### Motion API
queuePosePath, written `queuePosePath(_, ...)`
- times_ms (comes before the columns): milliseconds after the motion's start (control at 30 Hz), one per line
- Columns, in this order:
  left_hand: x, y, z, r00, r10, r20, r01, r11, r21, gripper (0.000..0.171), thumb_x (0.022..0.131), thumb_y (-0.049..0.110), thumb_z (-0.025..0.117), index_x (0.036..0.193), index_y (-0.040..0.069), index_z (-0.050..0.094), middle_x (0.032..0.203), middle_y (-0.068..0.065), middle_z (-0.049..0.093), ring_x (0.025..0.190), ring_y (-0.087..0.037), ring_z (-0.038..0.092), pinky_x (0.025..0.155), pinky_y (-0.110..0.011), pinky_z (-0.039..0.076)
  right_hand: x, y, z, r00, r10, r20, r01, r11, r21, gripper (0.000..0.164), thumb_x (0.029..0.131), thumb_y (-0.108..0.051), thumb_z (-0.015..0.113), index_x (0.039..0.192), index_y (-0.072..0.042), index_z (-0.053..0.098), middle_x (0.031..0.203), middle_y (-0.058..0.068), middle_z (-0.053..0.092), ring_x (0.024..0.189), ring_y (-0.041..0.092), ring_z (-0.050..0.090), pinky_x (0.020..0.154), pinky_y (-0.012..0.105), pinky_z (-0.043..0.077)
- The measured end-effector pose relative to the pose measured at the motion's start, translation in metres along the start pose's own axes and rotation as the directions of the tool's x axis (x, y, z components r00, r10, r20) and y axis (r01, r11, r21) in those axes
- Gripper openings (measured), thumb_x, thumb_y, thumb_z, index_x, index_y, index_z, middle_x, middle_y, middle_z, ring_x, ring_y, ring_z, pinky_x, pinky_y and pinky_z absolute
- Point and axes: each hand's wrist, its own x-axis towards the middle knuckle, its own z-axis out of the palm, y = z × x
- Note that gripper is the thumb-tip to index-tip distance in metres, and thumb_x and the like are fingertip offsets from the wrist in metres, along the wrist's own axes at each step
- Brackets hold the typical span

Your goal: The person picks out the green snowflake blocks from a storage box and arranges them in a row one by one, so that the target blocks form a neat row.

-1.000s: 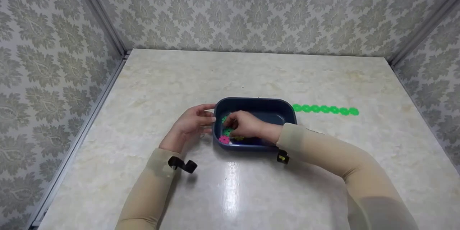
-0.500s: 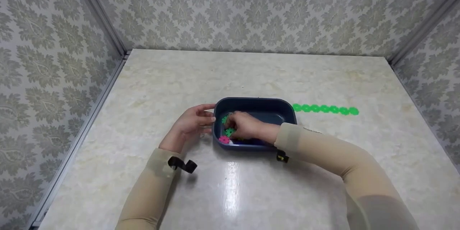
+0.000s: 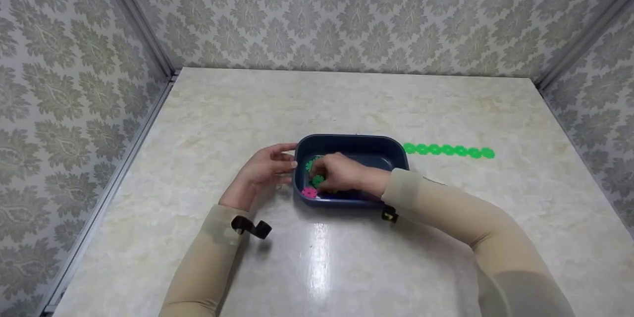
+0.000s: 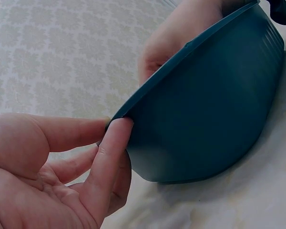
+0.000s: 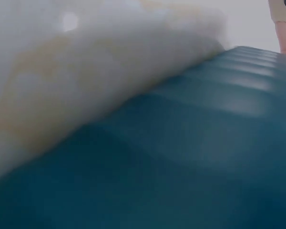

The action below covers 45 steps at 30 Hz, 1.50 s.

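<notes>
A: What am I looking at on your feed?
B: From my head view, a dark blue box (image 3: 356,144) standing on the pale marbled worktop (image 3: 277,109), with both hands at it.

A: How is the left hand (image 3: 262,166) set?
B: Its fingers are apart and fairly straight, resting on the box's left end near the rim. My left wrist view shows a fingertip pressed to the outside wall.

A: And the right hand (image 3: 342,173)?
B: I have it reaching down inside, over the box's left half, with curled fingers. I can't tell whether they pinch a piece, as the hand hides its own grip. My right wrist view gives me mostly blurred box wall.

A: Where are the pieces?
B: A green notched disc (image 3: 317,181) sits right by those fingers, with more green behind it. A pink notched disc (image 3: 309,192) lies in the near left corner of the box.

A: Anything outside?
B: A row of green discs (image 3: 448,150) runs rightward from beside the box's right end, lying on the worktop.
</notes>
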Motion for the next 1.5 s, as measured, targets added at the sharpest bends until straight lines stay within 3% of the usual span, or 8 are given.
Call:
queuePosePath(167,0.001,0.000,0.000,1.000,-0.015,-0.006,0.015,1.000,0.005,0.057,0.098,0.001,0.065,0.152,0.011,0.049,0.106,-0.003,0.060,0.076,-0.009,0.065,0.065,-0.024,0.061,-0.006,0.005,-0.008,1.000,0.024,0.010,-0.025,0.985,0.169,0.026,0.088,-0.010,0.081,0.113,-0.007,0.077,0.099,0.010,0.077,0.081,0.013,0.071,0.075,0.026,0.059)
queuePosePath(367,0.000,0.000,0.000,1.000,-0.009,-0.011,0.010,1.000,0.006,0.057,0.098,0.000,0.065,0.152,0.009,0.049,0.104,-0.003,0.060,0.077,-0.009,0.066,0.065,-0.024,0.061,-0.017,0.010,-0.019,0.998,0.058,0.031,-0.063,0.967,0.248,0.033,0.088,-0.011,0.080,0.121,-0.008,0.076,0.107,0.008,0.076,0.090,0.011,0.068,0.081,0.027,0.058)
queuePosePath(700,0.000,0.000,0.001,1.000,0.005,-0.025,-0.005,1.000,0.021,0.057,0.097,-0.001,0.065,0.151,0.009,0.050,0.103,-0.004,0.060,0.077,-0.009,0.066,0.065,-0.025,0.061,-0.038,0.009,-0.037,0.985,0.160,0.064,-0.172,0.900,0.400,0.042,0.087,-0.006,0.078,0.128,-0.010,0.072,0.113,0.010,0.072,0.090,0.013,0.065,0.079,0.025,0.058)
queuePosePath(867,0.000,0.000,0.001,1.000,0.008,-0.019,-0.008,1.000,0.018,0.057,0.097,-0.001,0.065,0.151,0.009,0.050,0.103,-0.003,0.061,0.079,-0.009,0.066,0.063,-0.024,0.061,-0.048,0.013,-0.045,0.986,0.159,0.042,-0.162,0.888,0.430,0.043,0.087,-0.006,0.078,0.130,-0.008,0.071,0.113,0.007,0.073,0.089,0.012,0.066,0.079,0.025,0.057)
queuePosePath(1100,0.000,0.000,0.002,1.000,0.009,-0.025,-0.008,1.000,0.024,0.058,0.097,0.000,0.065,0.152,0.010,0.049,0.105,-0.003,0.059,0.080,-0.012,0.065,0.065,-0.026,0.061,-0.064,0.020,-0.057,0.987,0.162,0.017,-0.150,0.861,0.485,0.047,0.088,-0.007,0.078,0.134,-0.006,0.068,0.104,0.002,0.071,0.086,0.012,0.064,0.086,0.037,0.059)
queuePosePath(1267,0.001,0.000,0.002,0.999,0.005,-0.031,-0.004,1.000,0.025,0.058,0.097,-0.001,0.065,0.152,0.010,0.049,0.105,-0.004,0.058,0.080,-0.011,0.065,0.065,-0.026,0.061,-0.076,0.027,-0.065,0.987,0.161,-0.027,-0.122,0.833,0.539,0.049,0.089,-0.003,0.076,0.136,0.000,0.065,0.105,0.002,0.073,0.088,0.009,0.068,0.088,0.035,0.061)
queuePosePath(1500,0.001,0.001,0.002,0.999,-0.003,-0.038,0.004,1.000,0.027,0.056,0.098,0.000,0.065,0.151,0.011,0.050,0.106,-0.004,0.058,0.083,-0.010,0.066,0.065,-0.026,0.061,-0.098,0.042,-0.075,0.981,0.174,-0.089,-0.089,0.801,0.591,0.049,0.093,-0.005,0.072,0.139,0.004,0.060,0.107,0.003,0.074,0.093,0.014,0.074,0.089,0.030,0.060)
